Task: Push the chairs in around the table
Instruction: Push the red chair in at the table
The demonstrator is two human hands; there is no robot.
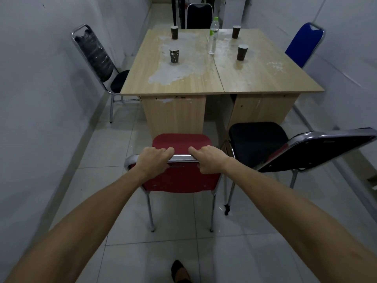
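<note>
A red chair (179, 181) with a chrome frame stands in front of me, its seat facing the near end of the wooden table (255, 78). My left hand (153, 161) and my right hand (208, 160) both grip the top rail of its backrest. The seat's front edge is a short way from the table's base. To its right stands a black chair (259, 144), angled, its back tilted toward me. Another black chair (95, 56) stands at the table's left side, a blue chair (304, 45) at its right side, and a dark chair (199, 16) at the far end.
Several paper cups (174, 55) and a plastic bottle (213, 36) stand on the table. White walls (40, 99) run close on both sides, leaving narrow tiled floor (106, 139) beside the table. My foot (179, 271) shows at the bottom.
</note>
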